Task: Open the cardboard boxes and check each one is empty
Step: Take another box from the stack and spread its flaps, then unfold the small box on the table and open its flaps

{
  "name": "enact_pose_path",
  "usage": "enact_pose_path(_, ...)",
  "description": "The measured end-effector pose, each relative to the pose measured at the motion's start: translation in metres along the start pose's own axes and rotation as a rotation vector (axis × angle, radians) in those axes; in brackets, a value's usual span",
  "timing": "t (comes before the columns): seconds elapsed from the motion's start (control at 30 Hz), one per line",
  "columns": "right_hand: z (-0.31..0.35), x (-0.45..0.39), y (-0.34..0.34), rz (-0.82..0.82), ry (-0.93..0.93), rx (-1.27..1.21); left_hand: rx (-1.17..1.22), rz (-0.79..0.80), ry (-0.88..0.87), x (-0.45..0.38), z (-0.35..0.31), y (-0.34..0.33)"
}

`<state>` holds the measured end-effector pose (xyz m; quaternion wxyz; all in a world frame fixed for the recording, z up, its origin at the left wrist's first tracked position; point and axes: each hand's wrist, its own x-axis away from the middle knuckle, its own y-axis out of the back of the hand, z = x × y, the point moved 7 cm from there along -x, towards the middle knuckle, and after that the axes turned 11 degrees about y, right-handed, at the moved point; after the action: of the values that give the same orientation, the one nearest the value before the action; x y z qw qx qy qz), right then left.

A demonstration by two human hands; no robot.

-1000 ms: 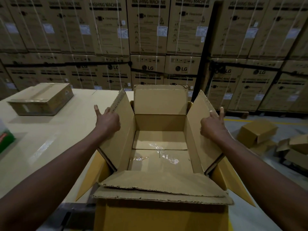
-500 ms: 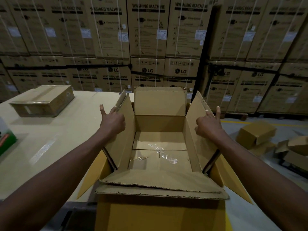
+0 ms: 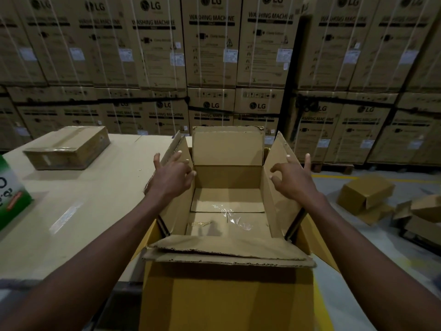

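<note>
An open cardboard box stands right in front of me with all flaps up. Inside I see only its bare bottom and a strip of clear tape. My left hand is at the left side flap, fingers spread and lifting off it. My right hand hovers at the right side flap, fingers apart and curled, holding nothing. A sealed flat cardboard box lies at the far left on the table.
A green and white carton stands at the table's left edge. Several loose cardboard boxes lie on the floor to the right. Stacked washing-machine cartons form a wall behind the table.
Both hands have pushed the side flaps inward and more upright, then loosened their grip, with fingers now spread off the flaps. The view has shifted slightly downward.
</note>
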<state>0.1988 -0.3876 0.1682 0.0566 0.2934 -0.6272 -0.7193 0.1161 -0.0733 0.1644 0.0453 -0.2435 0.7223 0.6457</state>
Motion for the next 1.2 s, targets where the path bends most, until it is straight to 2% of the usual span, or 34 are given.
enact_pose_path(0.17,0.021,0.03,0.013,-0.055,-0.038,-0.332,0.223,-0.033,0.082,0.036,0.007,0.018)
enact_pose_path(0.37,0.087,0.054,0.033,-0.119,0.064,-0.568,0.391,-0.095,0.214,0.095,0.051,0.033)
enact_pose_path(0.57,0.177,0.063,0.027,-0.087,0.17,-0.827,0.473,-0.104,0.374,0.147,0.12,0.043)
enact_pose_path(0.77,0.284,0.059,0.015,-0.063,0.233,-0.892,0.551,-0.126,0.533,0.193,0.221,0.045)
enact_pose_path(0.9,0.373,0.065,-0.006,-0.034,0.261,-1.014,0.741,-0.082,0.626,0.231,0.287,0.021)
enact_pose_path(1.07,0.482,0.066,-0.067,0.049,0.279,-1.058,0.756,-0.004,0.674,0.267,0.366,-0.006)
enact_pose_path(1.2,0.536,0.063,-0.119,0.161,0.227,-1.061,0.773,0.037,0.737,0.271,0.418,-0.016)
